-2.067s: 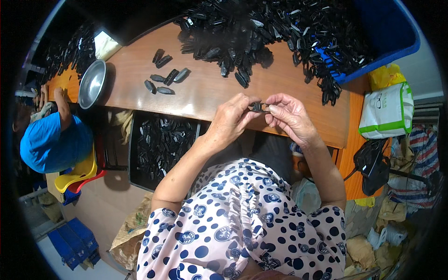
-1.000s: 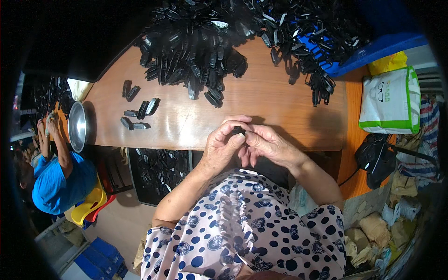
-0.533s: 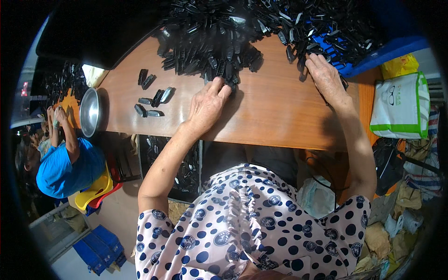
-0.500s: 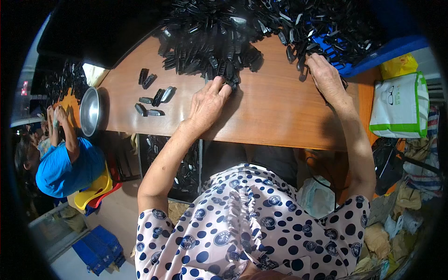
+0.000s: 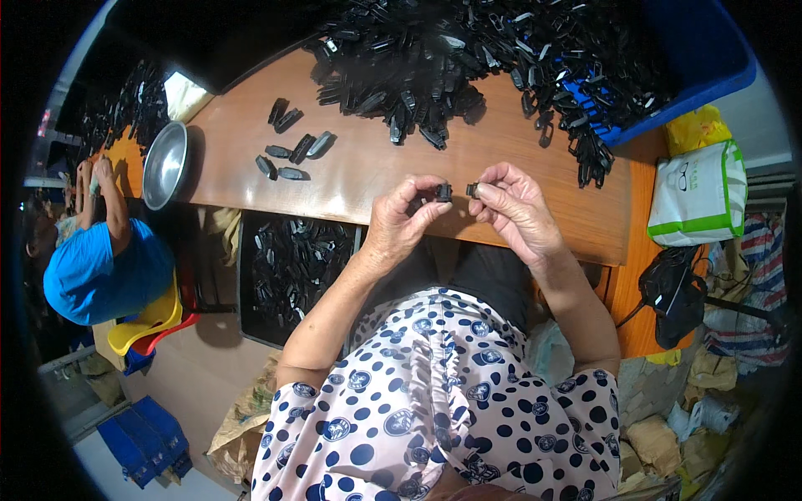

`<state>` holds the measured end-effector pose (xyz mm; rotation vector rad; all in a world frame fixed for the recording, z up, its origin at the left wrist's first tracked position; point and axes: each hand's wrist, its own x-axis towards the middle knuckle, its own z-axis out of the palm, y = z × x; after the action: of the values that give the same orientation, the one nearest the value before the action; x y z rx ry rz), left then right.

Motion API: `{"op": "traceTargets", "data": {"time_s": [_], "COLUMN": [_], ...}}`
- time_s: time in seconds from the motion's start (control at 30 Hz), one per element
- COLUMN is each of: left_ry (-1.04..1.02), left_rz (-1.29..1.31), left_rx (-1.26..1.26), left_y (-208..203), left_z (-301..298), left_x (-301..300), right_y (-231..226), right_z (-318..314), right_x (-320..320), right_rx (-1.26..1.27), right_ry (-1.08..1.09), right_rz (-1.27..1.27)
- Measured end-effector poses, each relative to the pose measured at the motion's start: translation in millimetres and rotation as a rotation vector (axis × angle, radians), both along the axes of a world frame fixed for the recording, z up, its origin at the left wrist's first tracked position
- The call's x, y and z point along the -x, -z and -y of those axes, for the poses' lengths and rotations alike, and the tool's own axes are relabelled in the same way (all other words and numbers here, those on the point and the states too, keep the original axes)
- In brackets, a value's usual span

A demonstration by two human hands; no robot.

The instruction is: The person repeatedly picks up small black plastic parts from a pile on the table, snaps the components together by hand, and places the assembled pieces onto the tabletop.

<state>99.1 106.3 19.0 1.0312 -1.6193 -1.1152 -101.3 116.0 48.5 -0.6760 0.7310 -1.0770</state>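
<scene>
My left hand point(image 5: 403, 219) pinches a small black plastic part point(image 5: 444, 193) between thumb and fingers, above the near edge of the wooden table. Facing it, a short gap away, my right hand point(image 5: 520, 210) has thumb and fingertips closed on another small dark part point(image 5: 473, 190). The two parts do not touch. Beyond my hands lies a large heap of black elongated plastic parts point(image 5: 401, 79). To the left, several loose parts point(image 5: 302, 149), some dark and some greyish, lie apart from the heap.
A blue crate point(image 5: 702, 98) at the back right is tipped toward the heap. A metal bowl point(image 5: 165, 165) sits at the table's left end. Below the edge stands a black bin point(image 5: 244, 292) of parts. A white-green bag point(image 5: 700, 194) is at right; a person in blue point(image 5: 109, 271) works at far left.
Both hands have drawn back from the heap and the parts by the crate to the near edge. They now face each other, each with a small part. The view has shifted slightly.
</scene>
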Motion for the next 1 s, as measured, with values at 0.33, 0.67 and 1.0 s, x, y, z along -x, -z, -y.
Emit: {"op": "traceTargets", "data": {"time_s": [0.33, 0.67, 1.0], "left_ry": [0.069, 0.109, 0.147], "left_rz": [0.067, 0.195, 0.103], "left_rx": [0.269, 0.448, -0.063], "left_y": [-13.0, -20.6, -24.6], "left_z": [-9.7, -12.1, -23.5], "left_x": [-9.4, -11.0, -2.8], "right_y": [-12.1, -14.7, 15.9], "right_z": [-15.2, -18.3, -18.4], "right_x": [-14.5, -10.8, 5.7], "right_rx": [-0.06, 0.041, -0.271], "right_ry": [-0.087, -0.114, -0.369], "right_rz": [-0.01, -0.382, -0.033]}}
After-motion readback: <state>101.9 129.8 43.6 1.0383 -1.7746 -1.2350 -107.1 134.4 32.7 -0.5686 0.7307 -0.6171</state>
